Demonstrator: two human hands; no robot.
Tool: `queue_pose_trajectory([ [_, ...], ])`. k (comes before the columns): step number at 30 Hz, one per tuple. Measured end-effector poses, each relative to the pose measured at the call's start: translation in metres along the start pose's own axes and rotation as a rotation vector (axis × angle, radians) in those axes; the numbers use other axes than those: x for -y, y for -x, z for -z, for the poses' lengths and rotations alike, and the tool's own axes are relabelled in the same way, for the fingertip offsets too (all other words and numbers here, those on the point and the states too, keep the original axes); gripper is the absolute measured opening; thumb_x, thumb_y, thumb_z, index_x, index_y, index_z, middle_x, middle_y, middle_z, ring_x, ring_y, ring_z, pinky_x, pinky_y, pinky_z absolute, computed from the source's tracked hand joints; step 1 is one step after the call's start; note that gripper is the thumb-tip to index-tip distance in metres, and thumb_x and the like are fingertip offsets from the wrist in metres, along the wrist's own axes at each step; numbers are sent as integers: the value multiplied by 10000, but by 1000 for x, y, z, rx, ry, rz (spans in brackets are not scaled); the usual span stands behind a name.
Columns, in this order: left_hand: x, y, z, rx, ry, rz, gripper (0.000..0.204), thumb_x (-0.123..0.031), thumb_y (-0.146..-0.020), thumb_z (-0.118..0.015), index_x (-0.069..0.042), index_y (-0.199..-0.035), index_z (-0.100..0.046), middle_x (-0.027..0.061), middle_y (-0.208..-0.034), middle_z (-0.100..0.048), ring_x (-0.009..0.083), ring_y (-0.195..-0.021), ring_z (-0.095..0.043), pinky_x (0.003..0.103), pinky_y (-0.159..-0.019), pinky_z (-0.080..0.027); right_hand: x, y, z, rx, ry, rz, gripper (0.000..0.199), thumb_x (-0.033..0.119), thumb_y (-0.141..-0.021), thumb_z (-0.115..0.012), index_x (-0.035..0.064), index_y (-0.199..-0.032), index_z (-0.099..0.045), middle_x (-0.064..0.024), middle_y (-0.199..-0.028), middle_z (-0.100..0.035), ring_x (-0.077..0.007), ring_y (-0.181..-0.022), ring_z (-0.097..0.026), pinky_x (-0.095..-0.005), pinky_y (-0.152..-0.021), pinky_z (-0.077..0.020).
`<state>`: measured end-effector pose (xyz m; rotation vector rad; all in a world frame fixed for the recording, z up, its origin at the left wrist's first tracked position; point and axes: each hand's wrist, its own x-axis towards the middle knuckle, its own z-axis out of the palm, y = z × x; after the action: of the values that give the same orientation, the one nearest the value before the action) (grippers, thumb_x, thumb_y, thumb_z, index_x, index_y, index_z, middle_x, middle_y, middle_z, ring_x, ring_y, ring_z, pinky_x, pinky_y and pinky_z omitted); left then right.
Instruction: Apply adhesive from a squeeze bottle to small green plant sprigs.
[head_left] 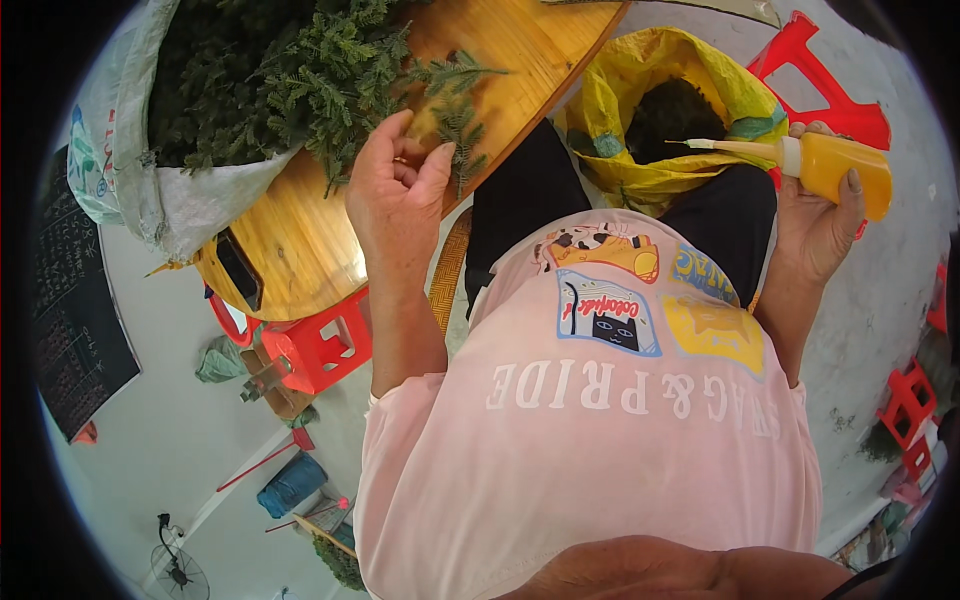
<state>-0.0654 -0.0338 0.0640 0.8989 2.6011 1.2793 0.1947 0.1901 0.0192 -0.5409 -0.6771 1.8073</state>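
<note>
My right hand (812, 235) is wrapped round a yellow squeeze bottle (850, 175), whose long thin nozzle points left over the yellow sack (600, 90). At the table edge my left hand (397, 185) has its fingers loosely curled, with the thumb apart from the index finger. Just beyond its fingertips lies a small green conifer-like sprig (457, 125), and the thumb tip is close to the sprig's lower part. A large heap of similar green branches (330, 80) spreads from a white woven sack (215, 195) onto the wooden table (310, 255).
Dark material fills part of the yellow sack beside my leg. Red plastic stools (850, 115) stand at the right, with another red stool (320, 350) below the table. A dark board (80, 310), a blue bin (292, 484) and a fan (178, 572) are at the left.
</note>
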Motion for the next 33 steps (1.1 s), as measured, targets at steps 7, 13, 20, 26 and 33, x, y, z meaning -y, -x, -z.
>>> queue_pose_trajectory([
  [7, -9, -8, -6, 68, -268, -109, 277, -112, -720, -700, 3, -963, -635, 60, -719, -565, 132, -579, -514, 259, -544, -427, 0, 1, -1, -11, 5, 5, 378, 169, -799, -682, 58, -1127, -532, -180, -1141, -564, -328, -1108, -536, -423, -967, -435],
  [13, -19, -7, -8, 114, -59, -89, 149, -48, -721, -687, -2, -831, -599, 36, -672, -532, 94, -562, -484, 251, -521, -403, -1, -2, -3, 21, 3, 2, 340, 180, -818, -659, 86, -1121, -536, -166, -1113, -581, -306, -1074, -561, -369, -850, -514],
  [20, -11, 3, -4, 145, 320, 89, 115, 4, -807, -642, -20, -896, -573, 3, -786, -575, 53, -597, -507, 191, -526, -408, -3, -6, 4, 75, 40, 32, 317, 199, -835, -638, 93, -1116, -538, -150, -1087, -599, -270, -1026, -584, -272, -593, -518],
  [26, -14, -2, -2, 104, 954, 370, 178, 37, -835, -595, -35, -995, -561, 70, -873, -639, 158, -647, -603, 227, -534, -476, -2, -6, 0, 88, 37, 34, 307, 206, -843, -627, 86, -1113, -542, -149, -1074, -604, -256, -1011, -589, -269, -593, -516],
  [33, -11, -2, -15, 165, 1336, 428, 190, 64, -815, -590, -4, -991, -579, 135, -872, -653, 254, -752, -667, 311, -600, -583, -1, -9, -10, 143, 14, 40, 336, 203, -839, -627, 70, -1133, -535, -162, -1090, -594, -275, -1015, -587, -283, -608, -511],
])
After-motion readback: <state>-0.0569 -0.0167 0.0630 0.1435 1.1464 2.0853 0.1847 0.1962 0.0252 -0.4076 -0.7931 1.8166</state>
